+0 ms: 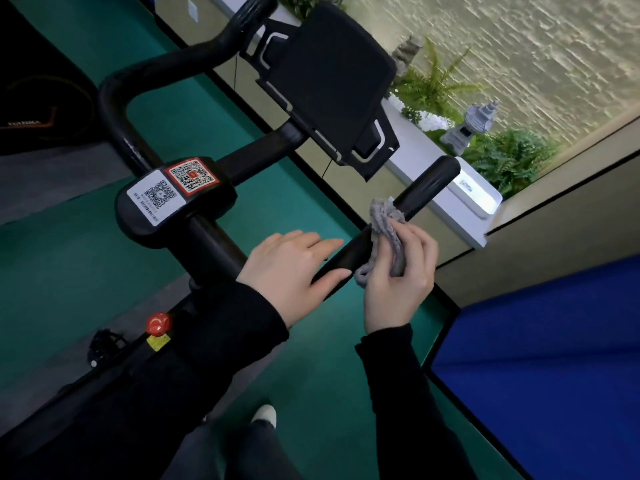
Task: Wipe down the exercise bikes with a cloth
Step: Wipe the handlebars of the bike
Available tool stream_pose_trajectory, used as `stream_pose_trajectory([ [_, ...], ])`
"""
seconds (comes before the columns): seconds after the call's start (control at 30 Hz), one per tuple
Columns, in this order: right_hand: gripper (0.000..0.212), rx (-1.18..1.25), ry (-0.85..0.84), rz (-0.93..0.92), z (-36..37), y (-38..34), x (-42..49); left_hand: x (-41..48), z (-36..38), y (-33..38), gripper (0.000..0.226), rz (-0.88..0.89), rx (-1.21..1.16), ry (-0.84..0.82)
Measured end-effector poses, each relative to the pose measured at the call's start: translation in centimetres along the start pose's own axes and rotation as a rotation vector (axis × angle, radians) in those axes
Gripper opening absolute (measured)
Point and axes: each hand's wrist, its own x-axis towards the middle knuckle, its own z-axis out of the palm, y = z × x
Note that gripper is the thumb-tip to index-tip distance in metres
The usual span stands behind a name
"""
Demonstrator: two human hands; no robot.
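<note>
On my feed I see the green floor [86, 258] carrying the black exercise bike [204, 244], with a grey strip [52, 181] set into it beside the frame, a white shoe [265, 415] planted near the bike, and a blue mat [554, 358] lying at the right.

grey cloth [384, 233], black handlebar [427, 183], red knob [158, 323], green floor [86, 258], blue mat [554, 358]
</note>
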Motion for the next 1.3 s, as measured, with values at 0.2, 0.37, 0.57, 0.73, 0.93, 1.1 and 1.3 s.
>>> stream_pose_trajectory([
  [0.2, 0.017, 0.061, 0.173, 0.253, 0.4, -0.7, -3.1, 0.1, 0.2, 0.3, 0.037, 0.018, -0.003, 0.035],
  [0.37, 0.021, 0.137, 0.222, 0.436, 0.6, 0.0, -1.5, 0.4, 0.1, 0.5, 0.035, 0.026, -0.001, 0.042],
  [0.57, 0.018, 0.117, 0.217, 0.399, 1.1, -0.4, -3.6, 0.4, 0.1, 0.7, 0.041, -0.004, -0.015, 0.027],
  [0.73, 0.022, 0.232, 0.187, 0.511, 1.0, -0.5, -5.5, 0.3, 0.2, 0.8, 0.038, -0.027, -0.024, 0.022],
  [0.93, 0.017, 0.399, 0.171, 0.648, 1.4, -0.1, -5.4, 0.1, 0.1, 0.9, 0.042, -0.047, -0.025, 0.026],
  [1.1, 0.025, 0.575, 0.106, 0.776, 1.6, 0.6, -4.8, 0.1, 0.1, 0.8, 0.043, -0.05, -0.008, 0.016],
  [1.3, 0.022, 0.696, 0.064, 0.852, 2.0, 1.9, -2.3, 0.1, 0.2, 0.7, 0.053, -0.038, -0.01, 0.022],
])
